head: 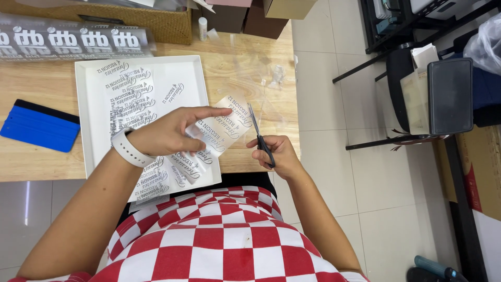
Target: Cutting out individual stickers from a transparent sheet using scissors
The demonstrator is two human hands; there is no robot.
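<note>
Head view: everything below is placed against the white tray (83,104) on the wooden table (250,68).
Left hand (169,133): over the tray's right edge, forefinger stretched straight out, the other fingers pinching a clear printed strip (222,130); a white wristband (129,148) sits on the wrist.
Right hand (276,154): just right of the tray, past its lower right corner, fingers curled shut through the handles of the black scissors (260,136).
Scissors: blades point up and away from the person, the tip close beside the strip's right end (whether the blades bite into the film cannot be told).
Printed strip: clear film with dark script lettering, running slantwise from the tray's lower right corner out over the bare table to the right.
Tray contents: more strips of the same lettered film (130,99) lie in a column down the tray's middle, with others near its front edge.
Blue squeegee (39,125): flat on the table, well left of the tray.
Large lettered sheet (73,39): behind the tray, along the table's far side.
Woven basket (130,21): behind that sheet.
Film scraps (274,75): on the table, right of the tray.
</note>
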